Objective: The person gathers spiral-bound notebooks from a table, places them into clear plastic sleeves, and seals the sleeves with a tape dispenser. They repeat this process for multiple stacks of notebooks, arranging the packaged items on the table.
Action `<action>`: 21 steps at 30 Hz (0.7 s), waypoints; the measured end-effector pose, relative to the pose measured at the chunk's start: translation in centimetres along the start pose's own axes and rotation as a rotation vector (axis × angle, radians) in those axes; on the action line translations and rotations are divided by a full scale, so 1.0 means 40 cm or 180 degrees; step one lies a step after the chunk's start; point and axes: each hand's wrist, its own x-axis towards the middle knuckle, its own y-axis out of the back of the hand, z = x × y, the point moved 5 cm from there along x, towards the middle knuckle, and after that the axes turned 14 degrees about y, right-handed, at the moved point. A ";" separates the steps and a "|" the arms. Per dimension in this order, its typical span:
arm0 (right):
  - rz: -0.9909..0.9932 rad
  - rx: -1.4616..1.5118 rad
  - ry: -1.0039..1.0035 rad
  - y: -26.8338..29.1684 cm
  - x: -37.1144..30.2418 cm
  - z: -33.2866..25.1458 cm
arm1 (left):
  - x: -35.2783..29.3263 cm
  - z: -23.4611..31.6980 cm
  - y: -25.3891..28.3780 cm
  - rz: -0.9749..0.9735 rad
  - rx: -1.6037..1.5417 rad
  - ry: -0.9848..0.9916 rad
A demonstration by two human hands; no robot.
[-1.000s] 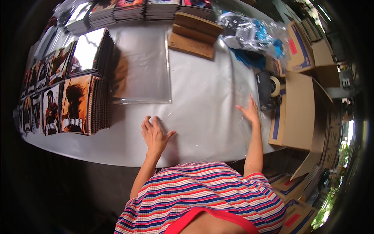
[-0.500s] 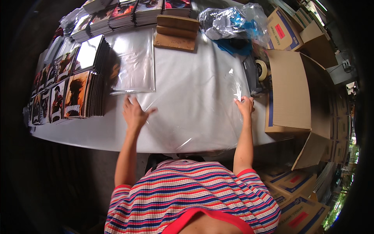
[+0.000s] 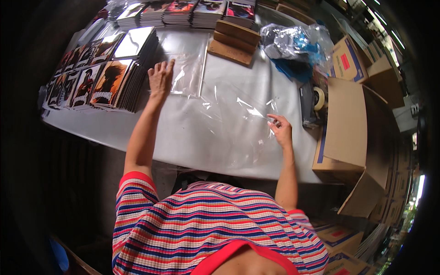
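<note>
My right hand (image 3: 281, 130) pinches the edge of a clear plastic bag (image 3: 229, 130) that lies loosely over the white table. Light glints on its creases. My left hand (image 3: 160, 81) reaches out at the left edge of a flat pile of clear plastic bags (image 3: 188, 52), fingers stretched and a little apart. Whether its fingertips touch the pile I cannot tell. Just left of that hand stand stacks of spiral notebooks (image 3: 111, 80) with dark and orange picture covers.
More notebook stacks (image 3: 178, 7) line the far edge. A brown wooden stand (image 3: 234, 42) and a crumpled plastic bundle (image 3: 293, 41) with blue material lie beyond the bag. On the right are a tape roll (image 3: 319, 98) and an open cardboard box (image 3: 346, 123).
My left hand has moved away from me to the pile of bags. My right hand has drawn slightly inward with the plastic. The whole view has tilted and shifted.
</note>
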 end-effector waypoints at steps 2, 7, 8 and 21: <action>0.0310 -0.0284 -0.0331 -0.060 -0.059 0.018 | -0.089 0.108 0.045 0.0248 -0.0666 0.0122; 0.0602 -0.0984 -0.0939 -0.110 -0.126 -0.003 | -0.375 0.209 -0.024 -0.1504 -0.0650 0.0481; 0.0539 -0.0986 -0.1110 -0.099 -0.125 0.009 | -0.402 0.161 -0.102 -0.2100 -0.0561 0.0814; 0.0111 -0.1024 -0.1820 -0.018 -0.055 0.119 | -0.558 0.229 -0.027 -0.2731 -0.0548 0.0462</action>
